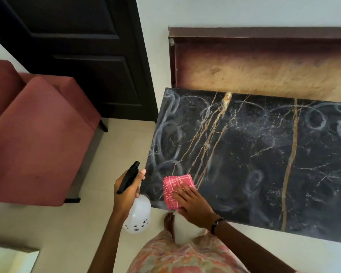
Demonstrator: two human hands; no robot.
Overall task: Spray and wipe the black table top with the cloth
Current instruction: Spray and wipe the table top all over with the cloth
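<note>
Right hand (pixel 193 203) flat on cloth (pixel 175 189), left hand (pixel 126 190) around spray bottle (pixel 137 213)

Right hand (pixel 193 203) presses flat on pink cloth (pixel 176 189) at the 7 o'clock corner of the black table top (pixel 264 154); left hand (pixel 126 191) grips spray bottle (pixel 138 213).

Black marble tabletop (pixel 264 164) — gold and white veins, whitish looping smears along its far and left edges; folded pink checked cloth (pixel 174 189) lying flat at the near-left corner; translucent spray bottle (pixel 138 214), black trigger head — held off the tabletop's left edge.
</note>
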